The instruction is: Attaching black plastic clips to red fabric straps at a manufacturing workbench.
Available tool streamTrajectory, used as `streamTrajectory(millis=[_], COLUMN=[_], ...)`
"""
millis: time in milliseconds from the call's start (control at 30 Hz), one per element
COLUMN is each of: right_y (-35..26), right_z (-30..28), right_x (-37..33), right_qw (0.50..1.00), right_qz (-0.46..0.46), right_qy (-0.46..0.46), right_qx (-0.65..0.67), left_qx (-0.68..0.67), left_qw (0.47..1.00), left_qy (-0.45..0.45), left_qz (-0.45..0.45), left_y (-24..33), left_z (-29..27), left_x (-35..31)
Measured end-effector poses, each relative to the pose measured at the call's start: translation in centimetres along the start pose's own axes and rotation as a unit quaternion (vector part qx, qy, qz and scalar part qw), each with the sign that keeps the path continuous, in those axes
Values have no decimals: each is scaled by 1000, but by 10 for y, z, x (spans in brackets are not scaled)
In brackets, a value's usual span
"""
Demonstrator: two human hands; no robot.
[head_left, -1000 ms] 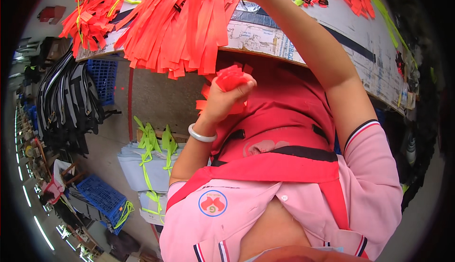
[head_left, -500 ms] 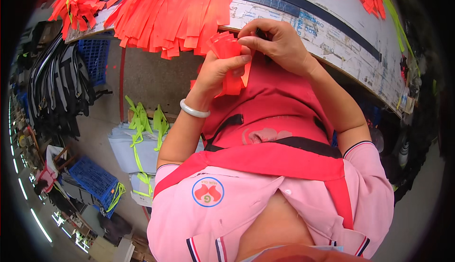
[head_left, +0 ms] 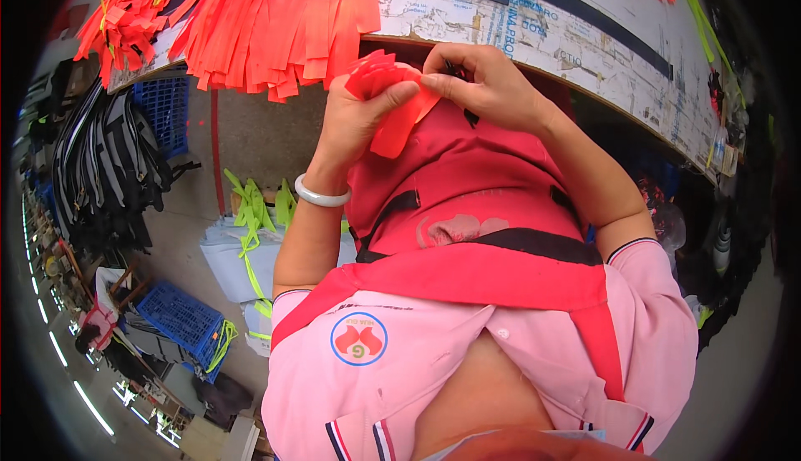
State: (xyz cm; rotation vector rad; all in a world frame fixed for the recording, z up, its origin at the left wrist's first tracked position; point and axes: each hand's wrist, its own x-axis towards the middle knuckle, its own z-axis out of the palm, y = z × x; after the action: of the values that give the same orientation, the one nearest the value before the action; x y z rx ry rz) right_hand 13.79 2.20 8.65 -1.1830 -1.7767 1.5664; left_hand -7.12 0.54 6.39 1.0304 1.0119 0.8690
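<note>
A folded bundle of bright orange-red fabric strips (head_left: 395, 133) is in my left hand (head_left: 350, 119), thumb pressed across it and a white bangle on the wrist. The bundle's layered ends fan out above the thumb, and a loop hangs below. My right hand (head_left: 494, 87) meets it from the right, with thumb and forefinger pinched at a strip's edge. Small black pieces (head_left: 455, 70) show among the curled right fingers; their kind is unclear. Both hands are in front of the red apron (head_left: 476, 177), close to the table's edge.
Many more orange-red strips (head_left: 275, 27) hang over the edge of the worn white table (head_left: 450, 15). Black and grey straps (head_left: 104, 161) hang at left by a blue crate (head_left: 163, 110). Pale sheets with yellow-green ties (head_left: 225, 252) are stacked below; another blue crate (head_left: 179, 319) stands farther left.
My left hand has shifted a little left and turned, tilting the bundle so its loop swings down. My right hand stays pinched near the strips, slightly lower. The whole view has shifted slightly.
</note>
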Motion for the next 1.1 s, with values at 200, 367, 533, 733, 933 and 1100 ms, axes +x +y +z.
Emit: streamTrajectory(millis=[200, 367, 533, 733, 933, 1100], right_y=[-2, 9, 16, 34, 49, 47], right_z=[2, 11, 23, 30, 23, 28], right_x=[-5, -10, -13, -9, -2, 7], right_qw=[985, 984, 998, 976, 981, 981], right_qz=[-114, -107, 52, 141, 89, 63], right_qy=[-5, -1, 6, -26, 89, 120], right_qx=[-128, -144, 32, 165, 146, 136], left_qx=[69, 18, 137, 263, 35, 87], left_qw=[996, 1000, 975, 911, 999, 994], left_qy=[-2, 10, 47, 45, -13, -23], left_qz=[47, 14, 168, 315, 28, 60], left_y=[-13, -23, -31, -17, -15, -11], left_z=[2, 10, 18, 28, 13, 36], left_x=[-3, -4, -8, -9, -9, -23])
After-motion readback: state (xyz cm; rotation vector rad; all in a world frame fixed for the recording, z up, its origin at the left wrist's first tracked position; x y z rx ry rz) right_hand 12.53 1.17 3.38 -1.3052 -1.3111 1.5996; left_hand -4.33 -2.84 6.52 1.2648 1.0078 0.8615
